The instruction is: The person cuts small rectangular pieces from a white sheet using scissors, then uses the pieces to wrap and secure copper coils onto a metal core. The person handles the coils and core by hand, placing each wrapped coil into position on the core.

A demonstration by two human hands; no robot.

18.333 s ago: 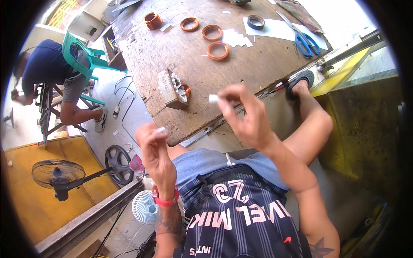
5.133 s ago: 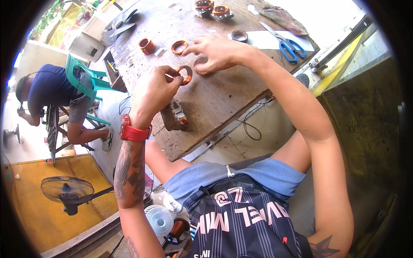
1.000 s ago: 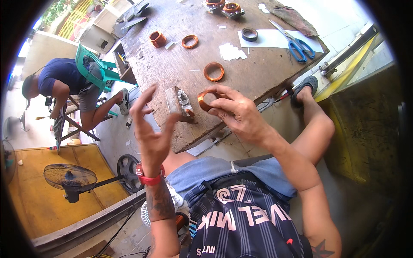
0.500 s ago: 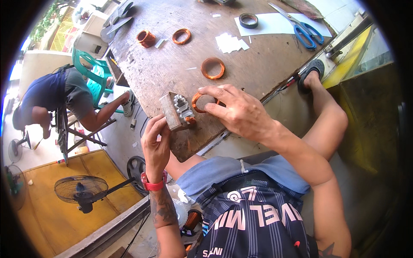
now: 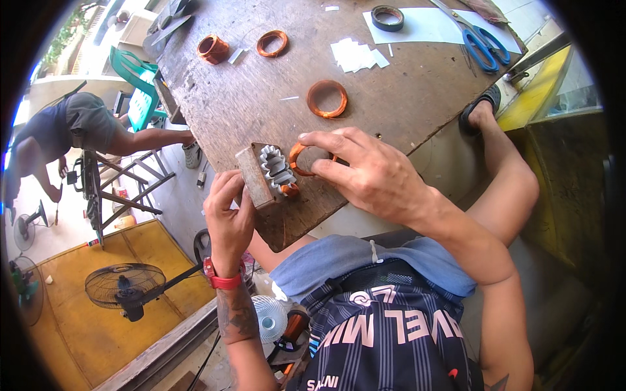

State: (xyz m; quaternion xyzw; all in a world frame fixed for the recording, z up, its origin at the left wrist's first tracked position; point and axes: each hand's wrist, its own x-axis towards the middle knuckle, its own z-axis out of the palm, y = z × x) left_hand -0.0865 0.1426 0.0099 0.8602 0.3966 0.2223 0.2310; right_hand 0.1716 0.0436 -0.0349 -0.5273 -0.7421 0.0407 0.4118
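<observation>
My left hand (image 5: pixel 228 202) grips the outer side of a metal stator core (image 5: pixel 250 179), its fingers and thumb closed at the near left corner. Pale grey-white liners (image 5: pixel 276 171) line the slots on its right side. A small copper winding (image 5: pixel 289 190) sits at the core's near end. Between the thumb and fingers of my right hand (image 5: pixel 378 173) is a copper wire coil (image 5: pixel 297 158), held close to the slots; my fingers hide its right part. Just beyond lies another copper coil (image 5: pixel 327 99), flat on the wooden table (image 5: pixel 241 111).
Farther back are two copper coils (image 5: pixel 272 43) (image 5: pixel 212 49), white paper pieces (image 5: pixel 354 56), a black tape roll (image 5: pixel 387 18) and blue-handled scissors (image 5: pixel 482 49). At left, a person (image 5: pixel 85 124) bends over near a green chair (image 5: pixel 134 75). A black fan (image 5: pixel 125 287) stands lower left.
The stator core has tilted slightly, showing more of its lined slots. My right hand keeps the coil beside it. The person at left has shifted, and the whole view has moved a little.
</observation>
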